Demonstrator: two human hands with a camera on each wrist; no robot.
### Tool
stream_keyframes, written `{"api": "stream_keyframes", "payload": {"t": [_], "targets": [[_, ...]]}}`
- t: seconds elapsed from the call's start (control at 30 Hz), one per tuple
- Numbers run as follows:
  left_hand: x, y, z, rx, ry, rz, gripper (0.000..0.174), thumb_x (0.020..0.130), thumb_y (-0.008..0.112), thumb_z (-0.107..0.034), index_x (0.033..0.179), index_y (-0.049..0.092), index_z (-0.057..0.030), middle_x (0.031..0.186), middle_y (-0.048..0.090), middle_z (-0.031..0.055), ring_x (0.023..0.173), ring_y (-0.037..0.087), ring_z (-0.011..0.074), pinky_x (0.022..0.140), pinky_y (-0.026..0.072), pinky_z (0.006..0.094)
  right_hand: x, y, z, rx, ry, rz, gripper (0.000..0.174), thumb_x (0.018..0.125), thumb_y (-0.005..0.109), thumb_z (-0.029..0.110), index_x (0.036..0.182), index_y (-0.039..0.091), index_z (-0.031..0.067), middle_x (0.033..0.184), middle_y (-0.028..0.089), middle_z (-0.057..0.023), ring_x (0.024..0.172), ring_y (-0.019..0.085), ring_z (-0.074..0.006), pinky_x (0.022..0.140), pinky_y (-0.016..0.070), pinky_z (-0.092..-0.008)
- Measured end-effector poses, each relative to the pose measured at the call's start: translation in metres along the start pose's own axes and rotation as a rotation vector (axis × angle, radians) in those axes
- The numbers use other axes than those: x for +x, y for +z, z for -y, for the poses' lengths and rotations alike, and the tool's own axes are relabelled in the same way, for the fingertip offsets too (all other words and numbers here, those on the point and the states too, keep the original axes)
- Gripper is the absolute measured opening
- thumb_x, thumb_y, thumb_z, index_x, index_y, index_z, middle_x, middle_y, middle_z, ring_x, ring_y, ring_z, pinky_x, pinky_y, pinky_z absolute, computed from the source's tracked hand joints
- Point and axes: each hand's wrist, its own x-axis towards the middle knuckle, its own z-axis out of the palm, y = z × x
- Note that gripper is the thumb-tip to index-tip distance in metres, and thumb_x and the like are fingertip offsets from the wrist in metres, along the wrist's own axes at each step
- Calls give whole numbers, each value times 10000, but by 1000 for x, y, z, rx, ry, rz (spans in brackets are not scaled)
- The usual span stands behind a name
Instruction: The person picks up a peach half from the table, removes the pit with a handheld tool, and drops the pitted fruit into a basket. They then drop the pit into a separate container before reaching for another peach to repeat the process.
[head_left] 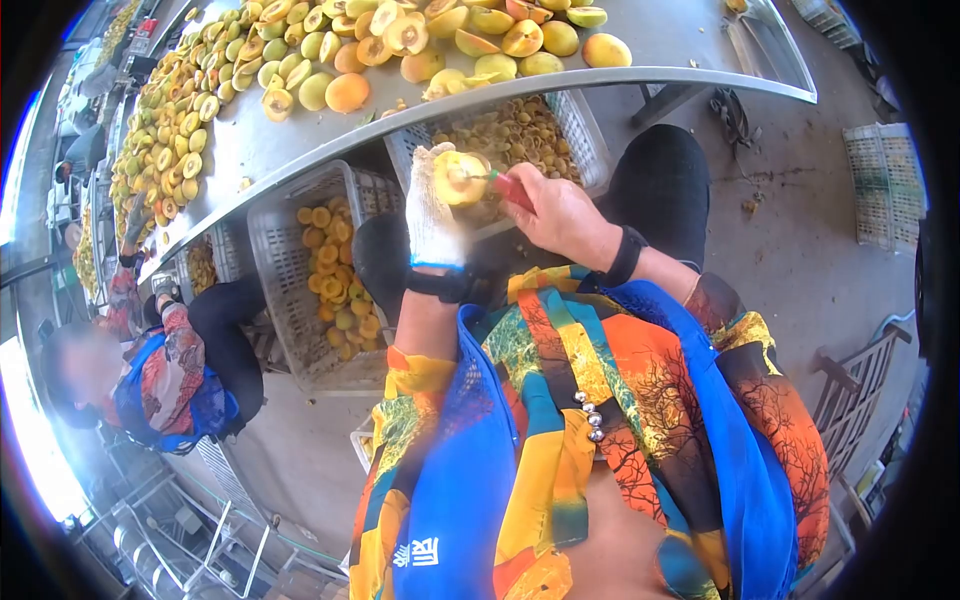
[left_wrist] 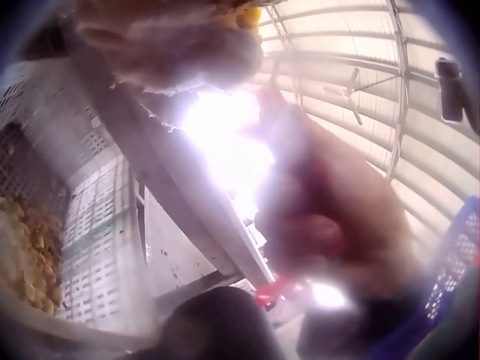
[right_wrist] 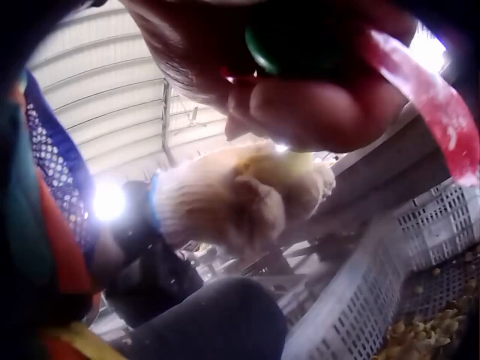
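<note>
In the head view my left hand (head_left: 432,218), in a white knit glove, holds a yellow peach half (head_left: 455,180) with its cut face showing. My bare right hand (head_left: 568,218) grips a red-handled pitting tool (head_left: 514,192) with a green collar. The tool's tip is at the middle of the cut face, its very end hidden there. From the right wrist, the gloved hand (right_wrist: 217,199) shows beyond the curled fingers (right_wrist: 307,112) of my right hand, and a red strip (right_wrist: 431,101) hangs beside them. The left wrist view is blurred by glare.
A metal table (head_left: 690,85) heaped with halved peaches (head_left: 345,92) spans the front. Beneath its edge stand a crate (head_left: 592,130) of small scraps and another crate (head_left: 290,290) with peach halves. Another person (head_left: 180,370) sits at left. Stacked crates (head_left: 880,185) stand at right.
</note>
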Motion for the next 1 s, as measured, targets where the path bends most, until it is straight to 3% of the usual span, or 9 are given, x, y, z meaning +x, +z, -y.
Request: {"api": "stream_keyframes", "payload": {"t": [0.23,0.33,0.5,0.63,0.77,0.87,0.97,1.0], "targets": [[11,-7,16,199,199,-14,418,961,421,-413,1110,555,-47,970,614,70,863,597,163,724,490,279,-4,12,-4,-24,-131,-56,223,855,572,189,900,454,5,705,599,-232,681,591,-413,599,452,-483],[12,-7,20,250,255,-23,417,962,423,-407,1109,557,-40,982,611,70,869,594,158,745,486,272,-6,14,-2,-20,-47,-10,201,846,588,117,932,459,-12,765,610,-239,745,607,-403,607,473,-444],[9,2,32,289,428,-87,429,957,442,-399,1049,584,-4,928,626,81,796,607,156,669,495,264,-15,18,6,-29,26,46,161,830,535,56,900,422,-34,700,579,-269,698,589,-429,581,448,-482],[16,-3,11,392,237,8,437,946,476,-377,926,618,35,755,631,122,659,621,187,608,502,274,-16,23,2,-42,-63,72,145,819,500,40,885,405,-48,667,564,-278,667,575,-439,574,434,-507],[35,-15,-8,513,-70,263,421,926,505,-369,909,620,36,784,637,124,662,631,215,602,511,288,-15,31,-8,-35,-85,93,153,827,511,64,875,408,-39,650,559,-274,645,571,-439,565,437,-504],[38,-13,-15,684,-61,328,456,927,490,-410,893,617,26,788,635,119,654,630,225,606,516,297,-10,32,-12,0,-124,65,148,834,518,66,880,414,-29,639,556,-264,631,568,-436,552,434,-495],[38,-5,-12,311,-160,214,438,928,497,-417,930,620,4,787,624,73,670,596,155,629,487,272,-4,25,-7,23,-148,-38,136,846,518,63,881,414,-17,632,553,-257,627,566,-434,543,430,-486],[36,-1,-9,274,-110,168,445,931,486,-429,939,616,-3,788,619,71,671,594,159,628,488,273,-3,25,-3,24,-132,-80,135,850,519,62,879,412,-14,632,551,-257,628,566,-434,542,428,-485]]}}
